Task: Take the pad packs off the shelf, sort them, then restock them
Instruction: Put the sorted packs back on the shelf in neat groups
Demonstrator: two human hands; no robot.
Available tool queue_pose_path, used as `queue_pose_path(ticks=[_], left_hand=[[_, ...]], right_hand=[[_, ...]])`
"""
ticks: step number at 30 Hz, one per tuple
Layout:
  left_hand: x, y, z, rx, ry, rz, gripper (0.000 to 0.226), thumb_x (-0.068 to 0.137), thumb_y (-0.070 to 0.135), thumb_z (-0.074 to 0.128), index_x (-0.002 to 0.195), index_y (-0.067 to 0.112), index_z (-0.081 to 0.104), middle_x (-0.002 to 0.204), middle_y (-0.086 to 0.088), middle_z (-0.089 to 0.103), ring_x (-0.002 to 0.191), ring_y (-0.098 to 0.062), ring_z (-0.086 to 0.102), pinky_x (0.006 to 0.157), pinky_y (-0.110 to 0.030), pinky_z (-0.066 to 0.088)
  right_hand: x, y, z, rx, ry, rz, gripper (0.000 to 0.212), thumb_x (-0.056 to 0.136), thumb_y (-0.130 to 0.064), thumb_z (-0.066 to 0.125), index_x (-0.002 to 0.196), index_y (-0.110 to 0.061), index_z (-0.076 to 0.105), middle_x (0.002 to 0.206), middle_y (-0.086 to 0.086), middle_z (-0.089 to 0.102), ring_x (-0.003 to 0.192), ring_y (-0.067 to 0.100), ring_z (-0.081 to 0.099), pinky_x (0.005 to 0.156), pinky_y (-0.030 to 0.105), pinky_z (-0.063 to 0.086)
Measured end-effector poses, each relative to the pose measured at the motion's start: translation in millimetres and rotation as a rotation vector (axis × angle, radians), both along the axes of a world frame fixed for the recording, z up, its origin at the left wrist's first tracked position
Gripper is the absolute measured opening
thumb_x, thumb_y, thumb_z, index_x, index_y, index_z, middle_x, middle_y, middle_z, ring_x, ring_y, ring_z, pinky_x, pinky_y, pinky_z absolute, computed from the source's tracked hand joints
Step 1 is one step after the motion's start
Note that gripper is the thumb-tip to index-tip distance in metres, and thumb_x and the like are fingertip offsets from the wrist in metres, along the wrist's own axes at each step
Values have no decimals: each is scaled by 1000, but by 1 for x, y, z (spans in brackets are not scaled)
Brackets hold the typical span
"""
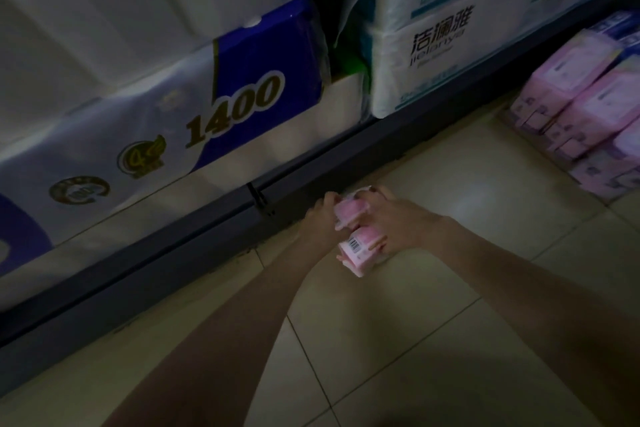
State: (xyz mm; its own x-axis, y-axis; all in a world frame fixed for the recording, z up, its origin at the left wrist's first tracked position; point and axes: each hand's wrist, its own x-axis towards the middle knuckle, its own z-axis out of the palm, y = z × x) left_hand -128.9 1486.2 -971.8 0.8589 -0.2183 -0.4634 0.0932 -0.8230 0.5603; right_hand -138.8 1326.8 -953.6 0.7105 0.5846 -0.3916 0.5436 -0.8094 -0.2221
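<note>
**Pink Pad Packs Gripped Low by the Shelf Base**

While the far left is filled by a big tissue bale [166,121] in blue and white, marked "1400", a second white bale [446,35] with printed characters is seen to its right, both seated on the bottom shelf. Along the front, the dark shelf base [194,253] is run diagonally across the view, and pale floor tiles [381,340] are spread below it.

At centre, the left hand [320,210] is curled around the far end of the pink pad packs [356,239], fingers wrapped on the upper pack. Just beside it, the right hand [391,222] is clamped over the same bundle from the other side, with the thumb and fingers pressed on the wrapping. A barcode is shown on the lower pack. The bundle is held close to the tiles, right in front of the shelf base; whether it is touching the floor cannot be told.

Over at the right edge, a stack of pink packs [585,114] is piled on the floor, well apart from both hands.
</note>
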Motion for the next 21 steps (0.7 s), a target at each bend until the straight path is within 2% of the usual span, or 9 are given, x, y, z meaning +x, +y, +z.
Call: queue_pose_path(ticks=[2,5,8,10,12,14,16,19,21], left_hand=[[-5,-1,-3,130,0,-118,67,84,30,66,137,7,32,132,-16,48,119,-31,49,94,-33,40],[-10,5,11,297,-50,-307,52,87,26,63,130,5,42,124,-15,55,111,-29,55,88,-33,45],[-13,28,43,225,18,-322,44,85,24,65,122,5,49,116,-14,59,103,-26,58,83,-34,50],[-15,53,81,192,15,-332,42,84,24,66,120,8,50,113,-12,61,98,-22,60,79,-32,52],[-20,86,132,223,-71,-374,41,83,29,66,117,12,52,110,-6,63,93,-18,60,77,-30,52],[-33,122,192,305,-184,-441,40,82,37,66,114,15,54,106,-1,63,91,-17,60,77,-28,50],[-49,161,257,367,-223,-490,38,80,39,66,110,18,55,98,2,64,84,-15,62,68,-21,47],[-79,218,365,389,-216,-465,31,76,42,67,101,26,56,84,9,64,69,-7,65,64,-22,52],[-103,256,435,382,-281,-417,33,72,47,66,99,28,58,80,11,66,66,-2,66,65,-26,55]], right_hand=[[-9,3,1,-4,-7,20,71,82,-40,66,144,-30,32,150,3,19,138,27,14,111,33,25],[-22,10,6,19,35,12,71,82,-34,68,144,-33,33,149,2,22,135,22,21,108,33,34],[-31,18,33,41,48,5,73,80,-31,71,143,-27,35,145,5,24,132,19,26,106,28,33],[-33,29,66,115,35,10,66,79,-34,72,137,-24,43,144,6,25,131,20,24,106,29,32],[-35,50,111,187,18,34,62,75,-37,75,130,-23,51,144,7,24,131,23,20,108,35,31],[-36,83,161,207,7,84,59,73,-39,77,126,-25,55,143,6,24,132,23,19,109,32,27],[-43,120,218,260,6,162,57,70,-39,79,121,-25,59,138,6,29,127,23,30,104,22,26],[-63,168,312,305,-48,246,57,67,-42,81,118,-27,59,132,-5,30,112,4,38,87,-3,26],[-77,198,374,350,-103,292,57,68,-43,80,119,-29,58,132,-13,29,108,-4,35,86,-4,25]])
